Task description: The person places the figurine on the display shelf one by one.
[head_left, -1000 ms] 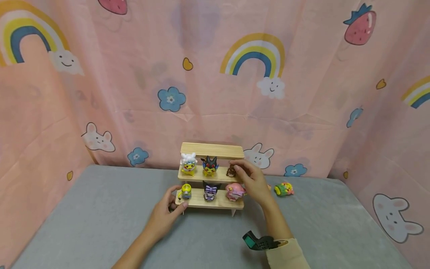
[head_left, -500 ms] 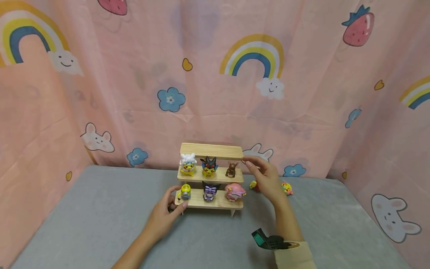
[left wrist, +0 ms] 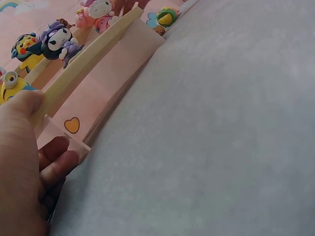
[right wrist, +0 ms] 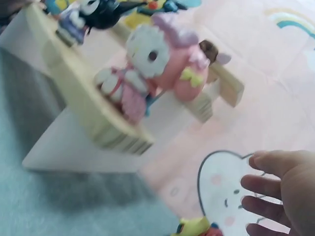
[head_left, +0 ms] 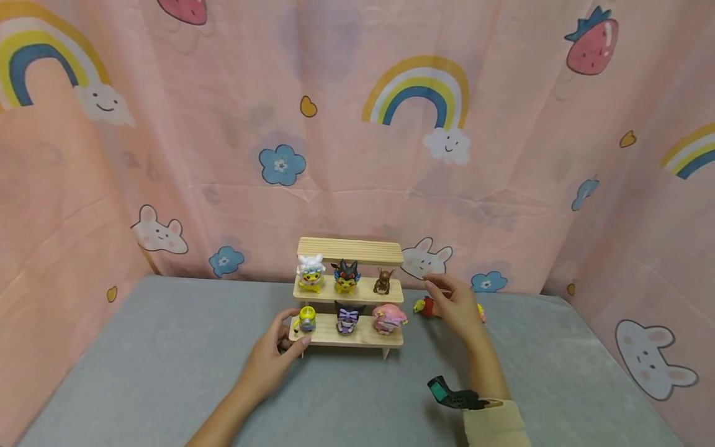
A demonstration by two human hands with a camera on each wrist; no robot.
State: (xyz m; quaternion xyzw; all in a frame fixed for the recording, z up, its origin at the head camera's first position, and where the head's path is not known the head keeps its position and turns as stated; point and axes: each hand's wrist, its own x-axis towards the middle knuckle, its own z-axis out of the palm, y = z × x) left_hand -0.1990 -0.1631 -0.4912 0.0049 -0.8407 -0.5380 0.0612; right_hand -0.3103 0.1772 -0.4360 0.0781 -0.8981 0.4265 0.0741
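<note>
A small three-tier wooden display stand (head_left: 350, 249) stands on the table. My left hand (head_left: 268, 359) grips the left end of its lowest tier, thumb on top and fingers underneath, beside a yellow minion figurine (head_left: 307, 318). Also on that tier are a dark-hooded purple figurine (head_left: 347, 319) and a pink-hooded one (head_left: 389, 318). The middle tier bears a white-hatted yellow figurine (head_left: 310, 273), a black-eared one (head_left: 346, 277) and a small brown eared one (head_left: 383, 281). To the right, my right hand (head_left: 459, 307) holds nothing, its fingers spread and relaxed in the right wrist view.
Beneath and behind my right hand lie a red and yellow figurine (head_left: 427, 307) and a figurine mostly hidden by the hand. A grey cloth (head_left: 167, 360) covers the table. A pink patterned curtain (head_left: 335, 205) hangs behind and at both sides.
My right hand has let go of the brown figurine, which now stands on the middle tier, and has moved right over the loose figurines. The left hand keeps its grip.
</note>
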